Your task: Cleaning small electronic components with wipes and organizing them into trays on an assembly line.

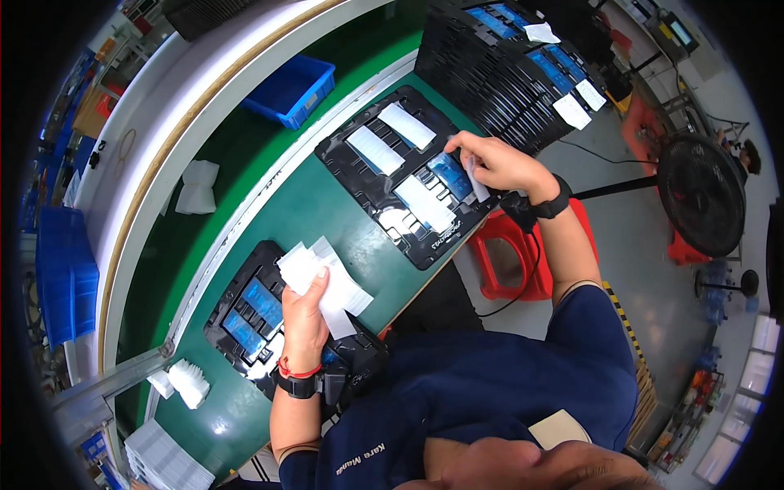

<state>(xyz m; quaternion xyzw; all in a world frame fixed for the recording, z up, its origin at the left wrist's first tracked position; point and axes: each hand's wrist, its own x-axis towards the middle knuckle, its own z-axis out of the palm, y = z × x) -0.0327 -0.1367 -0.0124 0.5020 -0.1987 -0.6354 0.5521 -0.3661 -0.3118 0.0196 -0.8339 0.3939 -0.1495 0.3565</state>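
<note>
I see a black tray (412, 161) on the green desk (343, 212), with white strips (374, 151) and a blue piece (447, 173) in it. The right hand (505, 167) reaches over the tray's right side, wrist bent inward, thumb and fingers pinching a loose slip (476, 183) by the blue piece. Left of the tray, nearer the body, the left hand (305, 320) points forward, thumb on top, squeezing a messy fan of papers (339, 290).
</note>
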